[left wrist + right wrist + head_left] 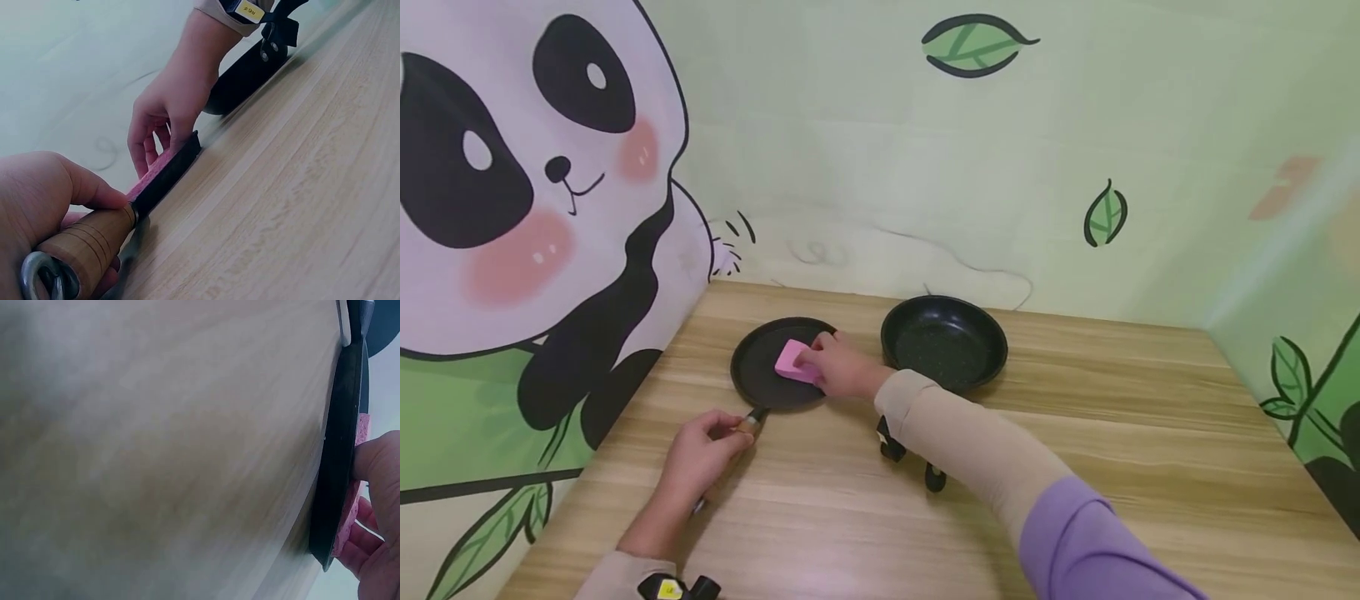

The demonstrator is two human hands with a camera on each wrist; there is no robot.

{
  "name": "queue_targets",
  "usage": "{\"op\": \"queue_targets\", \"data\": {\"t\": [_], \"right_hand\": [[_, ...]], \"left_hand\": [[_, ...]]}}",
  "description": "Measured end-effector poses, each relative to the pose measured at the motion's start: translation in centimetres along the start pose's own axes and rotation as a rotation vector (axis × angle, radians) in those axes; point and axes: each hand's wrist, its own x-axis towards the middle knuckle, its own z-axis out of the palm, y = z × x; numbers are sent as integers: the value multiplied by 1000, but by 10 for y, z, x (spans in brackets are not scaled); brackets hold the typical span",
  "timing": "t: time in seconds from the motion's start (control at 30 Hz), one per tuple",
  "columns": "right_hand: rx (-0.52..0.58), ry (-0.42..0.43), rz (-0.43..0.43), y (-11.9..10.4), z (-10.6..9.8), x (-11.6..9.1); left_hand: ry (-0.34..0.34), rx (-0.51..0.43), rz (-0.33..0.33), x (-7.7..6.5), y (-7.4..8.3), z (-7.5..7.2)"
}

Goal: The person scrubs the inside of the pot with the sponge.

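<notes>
A flat, shallow black pan (758,379) lies on the wooden table towards the left. Its wooden handle (94,240) is gripped by my left hand (696,454), with the thumb along its top and a metal ring at its end. Over the pan, my right hand (844,367) pinches a pink sponge (790,360) between thumb and fingers. The sponge rests on the pan's inner surface. In the right wrist view the same sponge (362,428) sits just above the pan's low rim (337,450).
A deeper black frying pan (943,342) stands right of the flat pan, its handle (935,477) partly hidden under my right forearm. The wooden table (1150,400) meets a wall (850,150) painted with a panda and leaves.
</notes>
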Motion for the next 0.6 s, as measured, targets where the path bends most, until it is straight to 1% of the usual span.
{"op": "queue_targets", "data": {"t": [0.17,0.3,0.4,0.6], "right_hand": [[15,-3,-5,-7,-1,-2],[21,-4,-29,-14,-3,-4],[6,3,-47,-19,-3,-4],[-27,14,-81,-31,5,2]], "left_hand": [[-6,-6,-1,2,-2,0],[-15,-5,3,3,-3,-1],[-32,-6,2,4,-3,-3],[-71,-25,30,3,-4,-4]]}}
